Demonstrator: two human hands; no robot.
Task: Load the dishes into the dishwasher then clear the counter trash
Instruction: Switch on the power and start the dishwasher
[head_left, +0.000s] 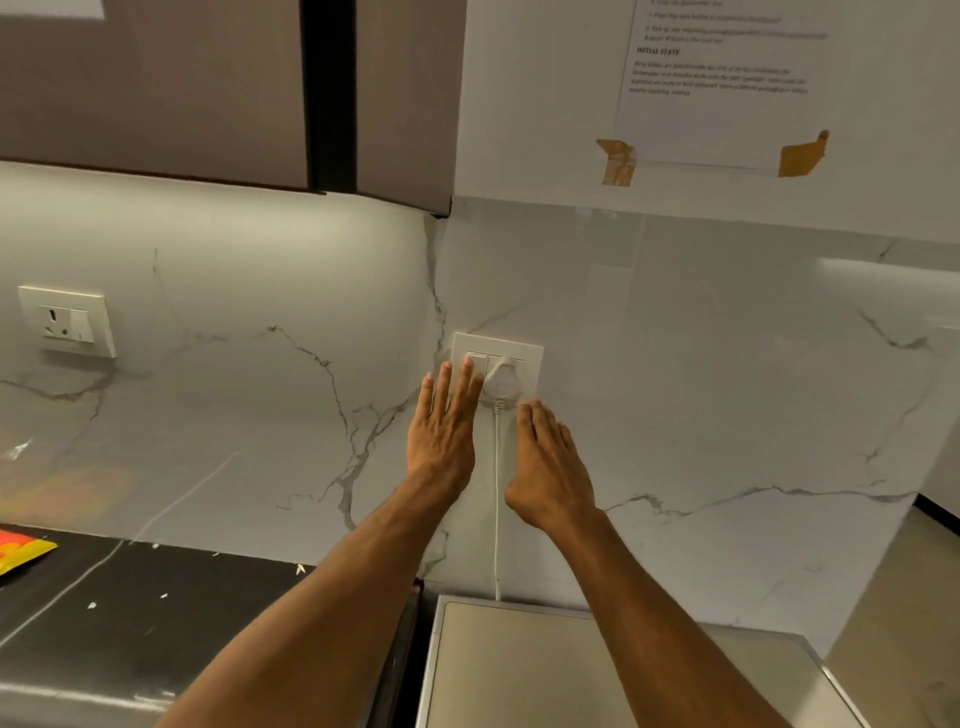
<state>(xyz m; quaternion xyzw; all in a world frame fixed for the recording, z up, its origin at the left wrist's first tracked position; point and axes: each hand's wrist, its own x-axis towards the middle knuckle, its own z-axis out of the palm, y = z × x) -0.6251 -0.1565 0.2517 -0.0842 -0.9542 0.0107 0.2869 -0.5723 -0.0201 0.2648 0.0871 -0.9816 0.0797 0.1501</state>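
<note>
So, left hand (441, 431) on socket plate (525, 357).

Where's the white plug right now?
The white plug sits in the socket plate, near the middle of the head view on the marble backsplash, between the left hand and right hand, its cord hanging down.

L hand (441, 431) fingers straight on wall socket plate (524, 358) by white plug (501, 387); R hand (550, 467) just below, open.

Head camera, wide-angle, faces backsplash (675, 389) near, tilted down over counter (156, 613).
</note>
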